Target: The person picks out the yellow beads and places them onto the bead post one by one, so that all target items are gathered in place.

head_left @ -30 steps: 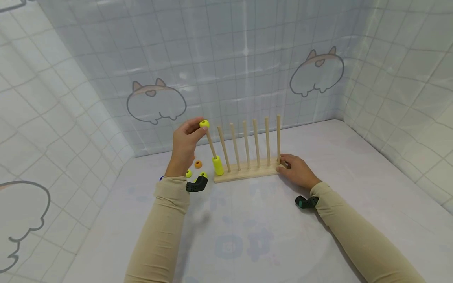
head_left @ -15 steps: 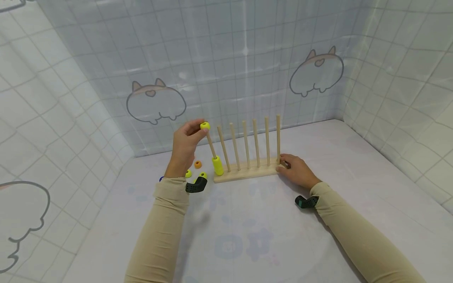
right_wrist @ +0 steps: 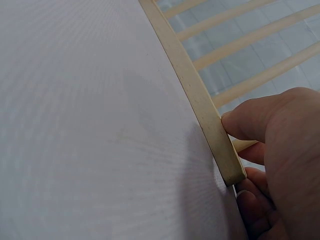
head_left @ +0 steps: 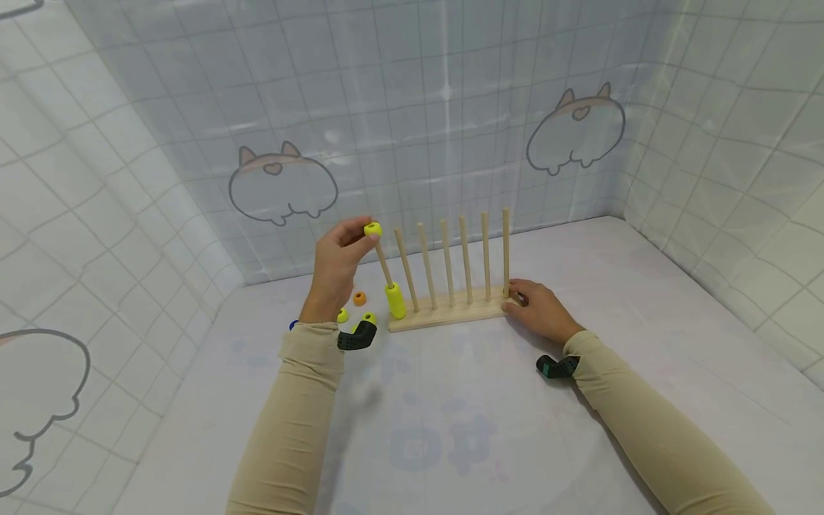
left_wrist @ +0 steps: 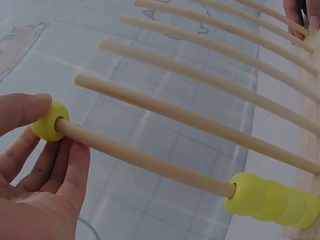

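A yellow bead [left_wrist: 46, 125] is pinched between the thumb and fingers of my left hand [head_left: 335, 265]. It sits at the top of the leftmost wooden peg [left_wrist: 150, 162], whose tip is at the bead's hole. Several yellow beads [head_left: 395, 301] are stacked at the foot of that peg. The other upright pegs [head_left: 448, 265] of the wooden rack carry no beads. At the rack's right end, my right hand [head_left: 543, 311] grips the wooden base [right_wrist: 220, 142], thumb on the front edge and fingers behind.
Beside the left wrist lie loose beads: an orange bead [head_left: 360, 298], a yellow bead [head_left: 369, 317], and a blue bead [head_left: 292, 325] partly hidden by the arm. A tile-patterned wall [head_left: 412, 107] rises close behind the rack on the white table surface [head_left: 450, 400].
My left hand and its bead have lowered very slightly onto the peg's top since the first frame. The right hand stays in place on the base.
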`<state>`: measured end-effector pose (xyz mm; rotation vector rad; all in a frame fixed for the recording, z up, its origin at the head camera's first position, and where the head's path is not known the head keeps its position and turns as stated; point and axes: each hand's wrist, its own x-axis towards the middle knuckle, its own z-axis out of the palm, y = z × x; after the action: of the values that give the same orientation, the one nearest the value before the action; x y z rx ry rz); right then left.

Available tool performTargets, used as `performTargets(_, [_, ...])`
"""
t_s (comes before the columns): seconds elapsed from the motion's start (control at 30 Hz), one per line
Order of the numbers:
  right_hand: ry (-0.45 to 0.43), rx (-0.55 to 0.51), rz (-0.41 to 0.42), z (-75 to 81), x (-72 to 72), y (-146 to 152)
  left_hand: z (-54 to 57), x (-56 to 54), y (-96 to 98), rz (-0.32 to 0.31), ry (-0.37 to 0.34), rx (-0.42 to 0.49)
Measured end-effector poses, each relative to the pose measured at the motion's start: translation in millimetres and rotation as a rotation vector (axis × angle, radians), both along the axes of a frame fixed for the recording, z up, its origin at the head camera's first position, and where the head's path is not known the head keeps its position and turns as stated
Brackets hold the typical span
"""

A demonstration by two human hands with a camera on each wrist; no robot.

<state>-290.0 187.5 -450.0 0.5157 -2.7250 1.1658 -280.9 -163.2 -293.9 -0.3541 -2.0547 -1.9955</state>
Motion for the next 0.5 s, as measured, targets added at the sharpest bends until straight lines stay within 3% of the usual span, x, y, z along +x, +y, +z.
performTargets(0.5, [-0.017,-0.004,-0.001,1.2,1.3,-0.4,2.2,1.8,-0.3,0.022,-0.013,-0.032])
